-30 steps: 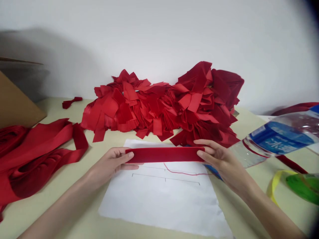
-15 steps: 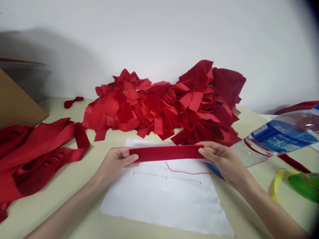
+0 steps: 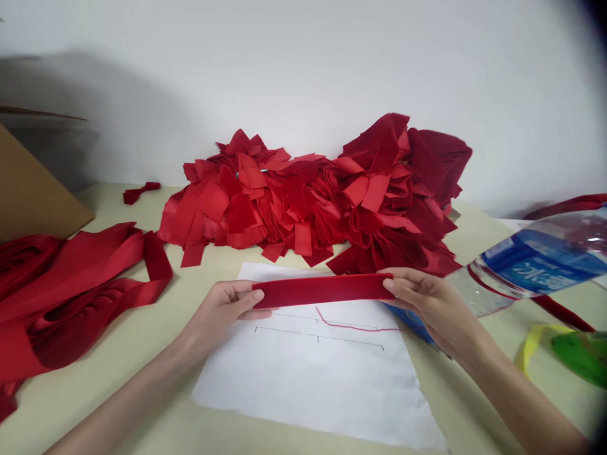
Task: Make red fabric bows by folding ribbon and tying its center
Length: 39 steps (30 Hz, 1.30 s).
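Note:
A short red velvet ribbon strip (image 3: 325, 289) is stretched level between both hands, just above a white paper sheet (image 3: 313, 379). My left hand (image 3: 227, 306) pinches its left end with thumb and fingers. My right hand (image 3: 422, 300) pinches its right end. The paper bears a ruled black line with tick marks (image 3: 317, 338) and a loose red thread (image 3: 351, 325) lying below the strip. Behind the strip sits a big heap of cut red ribbon pieces (image 3: 322, 202).
Long uncut red ribbon (image 3: 71, 291) is bundled at the left, next to a cardboard box (image 3: 33, 189). A plastic water bottle with a blue label (image 3: 531, 265) lies at the right, beside a green and yellow object (image 3: 573, 354). A small red scrap (image 3: 140, 191) lies far left.
The strip and both hands have shifted slightly up and to the right over the paper; the grip on both ends is unchanged.

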Each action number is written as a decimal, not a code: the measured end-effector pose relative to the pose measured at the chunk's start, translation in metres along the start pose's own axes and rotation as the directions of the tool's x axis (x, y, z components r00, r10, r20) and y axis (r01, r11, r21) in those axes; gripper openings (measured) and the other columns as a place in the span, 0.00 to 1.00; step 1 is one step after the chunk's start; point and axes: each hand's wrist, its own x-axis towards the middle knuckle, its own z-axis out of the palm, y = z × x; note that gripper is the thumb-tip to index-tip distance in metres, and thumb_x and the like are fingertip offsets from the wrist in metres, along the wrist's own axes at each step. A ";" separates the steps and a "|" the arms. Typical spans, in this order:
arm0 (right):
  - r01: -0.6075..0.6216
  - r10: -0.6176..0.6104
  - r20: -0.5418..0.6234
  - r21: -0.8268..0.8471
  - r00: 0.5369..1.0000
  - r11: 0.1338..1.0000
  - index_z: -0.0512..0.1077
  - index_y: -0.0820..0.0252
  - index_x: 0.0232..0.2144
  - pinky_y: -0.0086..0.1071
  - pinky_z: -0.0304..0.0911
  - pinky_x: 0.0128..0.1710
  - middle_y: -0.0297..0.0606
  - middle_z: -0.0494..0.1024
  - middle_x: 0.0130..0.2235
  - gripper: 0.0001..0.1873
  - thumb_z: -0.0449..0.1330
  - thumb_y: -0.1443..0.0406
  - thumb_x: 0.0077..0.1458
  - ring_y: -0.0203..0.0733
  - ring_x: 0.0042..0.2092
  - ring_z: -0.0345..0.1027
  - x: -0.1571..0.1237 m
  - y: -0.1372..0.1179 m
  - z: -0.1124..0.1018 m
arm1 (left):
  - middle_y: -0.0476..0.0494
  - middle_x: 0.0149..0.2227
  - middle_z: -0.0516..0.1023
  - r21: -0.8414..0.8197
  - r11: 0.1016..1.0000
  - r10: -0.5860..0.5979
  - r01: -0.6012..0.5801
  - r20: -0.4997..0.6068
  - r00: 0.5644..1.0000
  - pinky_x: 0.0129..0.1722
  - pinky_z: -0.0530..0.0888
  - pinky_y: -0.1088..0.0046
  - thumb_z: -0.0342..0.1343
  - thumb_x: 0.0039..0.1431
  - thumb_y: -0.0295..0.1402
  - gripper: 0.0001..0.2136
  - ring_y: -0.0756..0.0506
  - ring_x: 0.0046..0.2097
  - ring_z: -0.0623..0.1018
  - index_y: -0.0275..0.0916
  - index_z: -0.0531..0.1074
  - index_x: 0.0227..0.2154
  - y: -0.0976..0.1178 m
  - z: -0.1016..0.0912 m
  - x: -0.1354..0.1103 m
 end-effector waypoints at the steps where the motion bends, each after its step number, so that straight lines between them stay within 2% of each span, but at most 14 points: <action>1: -0.036 0.035 0.006 0.045 0.999 0.998 0.75 0.59 0.33 0.28 0.69 0.31 0.36 0.77 0.29 0.18 0.68 0.56 0.39 0.37 0.30 0.71 0.000 0.000 0.000 | 0.59 0.19 0.45 -0.008 1.000 -0.005 0.005 -0.003 1.000 0.43 0.73 0.73 0.56 0.51 0.39 0.16 0.56 0.20 0.59 0.38 0.58 0.16 0.000 0.000 0.000; 4: -0.120 0.114 0.044 0.165 0.993 0.979 0.75 0.58 0.26 0.24 0.67 0.31 0.33 0.76 0.29 0.13 0.71 0.60 0.36 0.34 0.30 0.70 0.000 -0.003 -0.002 | 0.59 0.17 0.52 -0.024 1.000 -0.006 0.006 -0.007 1.000 0.43 0.73 0.73 0.58 0.50 0.38 0.13 0.54 0.24 0.69 0.38 0.64 0.18 0.002 -0.003 0.001; 7: -0.122 0.110 0.071 0.199 0.991 0.972 0.74 0.59 0.22 0.23 0.67 0.31 0.32 0.76 0.27 0.12 0.71 0.61 0.35 0.32 0.30 0.69 -0.002 -0.007 -0.002 | 0.57 0.19 0.63 -0.032 0.999 0.017 -0.017 0.004 1.000 0.43 0.72 0.73 0.59 0.50 0.36 0.09 0.50 0.29 0.76 0.38 0.69 0.20 0.005 -0.006 0.001; 10: -0.102 0.089 0.074 0.193 0.993 0.976 0.72 0.60 0.21 0.23 0.66 0.29 0.31 0.73 0.24 0.14 0.71 0.59 0.34 0.31 0.27 0.67 -0.003 -0.007 0.000 | 0.55 0.22 0.69 -0.036 0.999 0.029 -0.029 -0.002 1.000 0.43 0.72 0.72 0.59 0.50 0.35 0.08 0.47 0.33 0.78 0.38 0.71 0.21 0.006 -0.008 0.001; 14: -0.043 0.036 0.074 0.103 0.997 0.994 0.69 0.61 0.23 0.25 0.65 0.25 0.31 0.72 0.20 0.17 0.69 0.56 0.38 0.32 0.22 0.67 -0.003 -0.004 0.003 | 0.55 0.22 0.69 -0.043 0.998 0.036 -0.036 0.008 0.999 0.44 0.73 0.70 0.58 0.51 0.35 0.08 0.49 0.30 0.77 0.38 0.72 0.20 0.006 -0.009 0.001; 19: 0.016 -0.015 0.111 0.000 0.994 1.000 0.63 0.59 0.24 0.27 0.63 0.21 0.33 0.72 0.18 0.19 0.66 0.53 0.42 0.38 0.22 0.69 -0.003 -0.002 0.006 | 0.55 0.20 0.62 -0.053 0.999 0.010 -0.007 0.042 0.999 0.43 0.73 0.71 0.58 0.51 0.36 0.12 0.51 0.28 0.74 0.38 0.69 0.17 0.004 -0.011 0.002; 23: 0.062 -0.048 0.178 -0.074 0.983 0.995 0.60 0.58 0.26 0.25 0.55 0.16 0.32 0.71 0.18 0.18 0.61 0.52 0.48 0.34 0.18 0.64 -0.003 0.001 0.005 | 0.56 0.18 0.54 -0.085 0.996 0.010 -0.009 0.010 1.000 0.42 0.75 0.69 0.61 0.48 0.36 0.15 0.54 0.22 0.64 0.38 0.64 0.12 0.001 -0.012 0.003; 25: 0.092 -0.075 0.185 -0.084 0.980 0.992 0.60 0.58 0.26 0.24 0.50 0.15 0.31 0.69 0.18 0.17 0.60 0.53 0.50 0.31 0.17 0.59 -0.003 0.003 0.005 | 0.56 0.18 0.55 -0.089 0.996 0.007 -0.007 0.001 1.000 0.42 0.75 0.69 0.61 0.47 0.36 0.16 0.54 0.22 0.62 0.38 0.65 0.12 0.000 -0.012 0.003; 29: 0.145 -0.127 0.166 -0.105 0.978 0.984 0.59 0.58 0.24 0.23 0.43 0.15 0.25 0.61 0.15 0.15 0.58 0.55 0.52 0.27 0.16 0.49 -0.006 0.003 0.007 | 0.53 0.21 0.66 -0.021 0.999 -0.049 0.050 0.025 0.998 0.45 0.72 0.69 0.60 0.48 0.38 0.12 0.50 0.29 0.72 0.38 0.71 0.16 0.000 -0.017 0.003; 32: 0.136 -0.117 0.203 -0.087 0.972 0.987 0.61 0.58 0.25 0.24 0.51 0.18 0.29 0.66 0.18 0.15 0.59 0.55 0.51 0.30 0.18 0.56 -0.006 0.001 0.008 | 0.50 0.24 0.73 0.075 0.994 -0.077 0.074 0.042 0.996 0.47 0.70 0.69 0.59 0.50 0.40 0.11 0.46 0.34 0.76 0.38 0.74 0.20 0.002 -0.021 0.003; 35: 0.139 -0.131 0.179 -0.033 0.975 0.990 0.64 0.59 0.23 0.30 0.63 0.32 0.35 0.73 0.26 0.16 0.63 0.55 0.46 0.37 0.29 0.66 -0.006 -0.002 0.008 | 0.48 0.26 0.75 0.116 0.991 -0.066 0.060 0.052 0.996 0.46 0.70 0.69 0.57 0.51 0.40 0.12 0.45 0.35 0.77 0.38 0.75 0.21 0.003 -0.022 0.002; 37: 0.090 -0.093 0.144 0.023 0.985 0.996 0.65 0.59 0.22 0.32 0.64 0.36 0.34 0.73 0.28 0.17 0.65 0.54 0.44 0.37 0.31 0.66 -0.006 -0.005 0.008 | 0.48 0.26 0.75 0.117 0.992 -0.052 0.044 0.063 0.997 0.44 0.71 0.70 0.58 0.51 0.40 0.11 0.46 0.33 0.76 0.37 0.75 0.21 0.003 -0.021 0.002; 39: -0.008 -0.005 0.159 0.082 0.987 0.997 0.66 0.59 0.24 0.32 0.66 0.35 0.32 0.70 0.27 0.17 0.66 0.54 0.42 0.36 0.30 0.65 -0.007 -0.007 0.006 | 0.48 0.25 0.75 0.107 0.993 -0.048 0.040 0.068 0.997 0.42 0.72 0.70 0.58 0.50 0.39 0.11 0.47 0.32 0.75 0.38 0.75 0.20 0.002 -0.019 0.002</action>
